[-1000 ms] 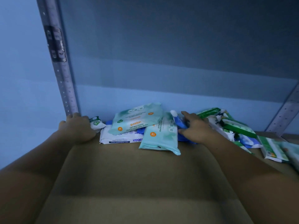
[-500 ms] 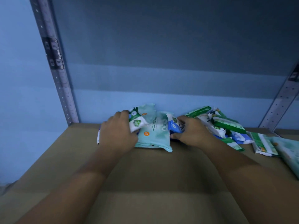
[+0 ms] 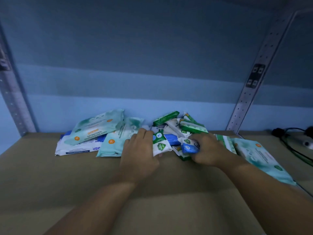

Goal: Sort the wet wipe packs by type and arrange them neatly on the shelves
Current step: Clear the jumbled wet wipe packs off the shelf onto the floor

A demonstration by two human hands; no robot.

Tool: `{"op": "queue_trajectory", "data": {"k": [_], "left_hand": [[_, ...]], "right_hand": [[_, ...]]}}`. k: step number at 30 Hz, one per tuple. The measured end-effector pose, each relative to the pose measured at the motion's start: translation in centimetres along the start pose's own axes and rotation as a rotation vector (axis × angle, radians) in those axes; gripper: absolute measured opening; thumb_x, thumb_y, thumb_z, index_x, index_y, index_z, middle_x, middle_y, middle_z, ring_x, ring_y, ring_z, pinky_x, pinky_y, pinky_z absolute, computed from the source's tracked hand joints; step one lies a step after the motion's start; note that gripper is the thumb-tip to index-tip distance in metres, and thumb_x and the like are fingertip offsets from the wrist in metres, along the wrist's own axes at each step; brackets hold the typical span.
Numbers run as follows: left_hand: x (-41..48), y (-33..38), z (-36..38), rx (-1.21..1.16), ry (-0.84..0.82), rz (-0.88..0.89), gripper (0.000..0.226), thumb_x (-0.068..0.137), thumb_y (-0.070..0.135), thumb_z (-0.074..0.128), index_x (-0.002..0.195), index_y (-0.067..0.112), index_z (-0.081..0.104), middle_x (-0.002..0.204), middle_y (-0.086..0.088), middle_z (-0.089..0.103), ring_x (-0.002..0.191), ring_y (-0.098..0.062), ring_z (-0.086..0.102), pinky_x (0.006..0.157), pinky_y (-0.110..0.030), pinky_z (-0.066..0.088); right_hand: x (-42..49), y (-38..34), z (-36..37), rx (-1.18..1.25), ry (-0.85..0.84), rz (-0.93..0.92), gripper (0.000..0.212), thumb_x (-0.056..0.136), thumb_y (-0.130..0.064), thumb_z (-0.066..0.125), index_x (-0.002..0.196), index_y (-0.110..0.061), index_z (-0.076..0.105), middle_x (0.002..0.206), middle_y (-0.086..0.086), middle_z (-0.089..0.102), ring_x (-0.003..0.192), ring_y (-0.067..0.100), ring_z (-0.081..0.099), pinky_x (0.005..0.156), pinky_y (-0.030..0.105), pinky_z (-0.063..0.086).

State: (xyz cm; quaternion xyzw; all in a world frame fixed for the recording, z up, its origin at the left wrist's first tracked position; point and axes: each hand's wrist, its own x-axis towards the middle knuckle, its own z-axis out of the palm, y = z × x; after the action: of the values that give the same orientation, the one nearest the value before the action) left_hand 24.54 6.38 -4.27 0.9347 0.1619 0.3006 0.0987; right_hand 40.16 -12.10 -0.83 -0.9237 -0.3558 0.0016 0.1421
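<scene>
Wet wipe packs lie heaped at the back of a brown shelf board. My left hand grips a small white and green pack. My right hand holds a small blue pack at the front of a jumble of small green and white packs. A blue pack lies between my hands. To the left, a mint Guardian pack rests on a white Xeo pack, with a second mint pack beside them.
Another mint pack and a green and white pack lie on the right. Perforated metal uprights stand at both back corners. Black cables trail on the far right. A blue wall closes the back.
My view has swung right. Both hands moved right with the small packs they hold, from the mint packs to the jumble of small packs. The large mint and white packs stayed put.
</scene>
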Motion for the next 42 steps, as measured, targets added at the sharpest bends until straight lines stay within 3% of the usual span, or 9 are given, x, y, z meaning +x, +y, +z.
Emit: {"op": "queue_trajectory", "data": {"k": [3, 7, 12, 17, 25, 27, 29, 33, 42], "left_hand": [[-0.5, 0.8, 1.7, 0.025, -0.032, 0.019, 0.056, 0.067, 0.042, 0.067, 0.116, 0.019, 0.055, 0.11, 0.0, 0.053, 0.097, -0.028, 0.055, 0.075, -0.039, 0.04], [-1.9, 1.0, 3.0, 0.054, -0.008, 0.063, 0.066, 0.05, 0.025, 0.055, 0.116, 0.016, 0.061, 0.106, 0.0, 0.055, 0.089, -0.027, 0.054, 0.07, -0.037, 0.036], [-2.3, 0.8, 2.8, 0.03, 0.006, 0.094, 0.071, 0.05, 0.023, 0.055, 0.12, 0.016, 0.06, 0.11, 0.0, 0.055, 0.094, -0.025, 0.053, 0.074, -0.036, 0.038], [-2.3, 0.8, 2.8, 0.019, -0.012, 0.093, 0.072, 0.05, 0.023, 0.058, 0.122, 0.016, 0.06, 0.111, 0.001, 0.055, 0.096, -0.024, 0.054, 0.077, -0.036, 0.038], [-2.6, 0.9, 2.6, 0.024, -0.007, 0.098, 0.072, 0.052, 0.023, 0.058, 0.124, 0.017, 0.059, 0.113, 0.001, 0.055, 0.097, -0.025, 0.054, 0.079, -0.037, 0.041], [-2.7, 1.1, 2.4, 0.028, -0.039, 0.081, 0.071, 0.052, 0.025, 0.057, 0.123, 0.018, 0.059, 0.112, 0.001, 0.054, 0.096, -0.025, 0.054, 0.079, -0.037, 0.041], [-2.7, 1.6, 1.9, 0.012, -0.103, 0.052, 0.068, 0.055, 0.025, 0.056, 0.123, 0.021, 0.059, 0.113, 0.002, 0.053, 0.1, -0.025, 0.055, 0.081, -0.037, 0.04], [-4.4, 3.1, -0.2, -0.052, -0.2, 0.003, 0.063, 0.068, 0.031, 0.072, 0.128, 0.025, 0.054, 0.122, 0.004, 0.051, 0.112, -0.022, 0.052, 0.087, -0.033, 0.042], [-12.4, 9.4, -5.8, -0.168, -0.262, 0.032, 0.05, 0.072, 0.055, 0.075, 0.104, 0.022, 0.055, 0.102, 0.002, 0.052, 0.097, -0.024, 0.056, 0.081, -0.039, 0.048]], "right_hand": [[0.3, 1.2, 1.2, -0.107, -0.072, 0.008, 0.071, 0.058, -0.04, 0.054, 0.128, -0.039, 0.052, 0.117, -0.005, 0.056, 0.12, 0.028, 0.048, 0.101, 0.049, 0.041], [-0.2, 0.9, 1.3, -0.187, -0.178, 0.067, 0.076, 0.076, -0.032, 0.062, 0.148, -0.034, 0.037, 0.142, 0.002, 0.041, 0.135, 0.03, 0.029, 0.109, 0.054, 0.026], [-1.0, 1.0, 0.5, -0.265, -0.148, -0.017, 0.042, 0.076, -0.038, 0.064, 0.115, -0.03, 0.05, 0.116, 0.0, 0.042, 0.123, 0.027, 0.038, 0.101, 0.051, 0.031], [-2.6, 0.4, -0.3, -0.388, -0.207, -0.135, 0.065, 0.072, -0.045, 0.064, 0.133, -0.032, 0.046, 0.125, -0.004, 0.051, 0.12, 0.021, 0.045, 0.102, 0.046, 0.036], [-5.1, 0.3, 0.0, -0.258, -0.258, 0.043, 0.053, 0.077, -0.065, 0.067, 0.112, -0.028, 0.054, 0.11, -0.004, 0.05, 0.095, 0.015, 0.052, 0.079, 0.03, 0.045], [-6.2, 0.2, 0.3, -0.218, -0.252, 0.06, 0.061, 0.076, -0.069, 0.065, 0.12, -0.029, 0.054, 0.108, -0.005, 0.045, 0.097, 0.015, 0.051, 0.082, 0.03, 0.045], [-7.5, 0.0, 0.4, -0.186, -0.253, 0.052, 0.061, 0.075, -0.066, 0.065, 0.123, -0.03, 0.054, 0.11, -0.005, 0.045, 0.102, 0.016, 0.052, 0.086, 0.031, 0.047], [-11.3, -0.4, 0.1, -0.127, -0.241, 0.029, 0.033, 0.071, -0.05, 0.065, 0.091, -0.026, 0.059, 0.095, -0.008, 0.046, 0.084, 0.014, 0.055, 0.076, 0.032, 0.052], [-24.0, -2.6, -2.4, -0.014, -0.211, 0.121, 0.036, 0.067, -0.05, 0.071, 0.074, -0.017, 0.057, 0.075, -0.002, 0.058, 0.072, 0.02, 0.06, 0.059, 0.03, 0.043]]}}
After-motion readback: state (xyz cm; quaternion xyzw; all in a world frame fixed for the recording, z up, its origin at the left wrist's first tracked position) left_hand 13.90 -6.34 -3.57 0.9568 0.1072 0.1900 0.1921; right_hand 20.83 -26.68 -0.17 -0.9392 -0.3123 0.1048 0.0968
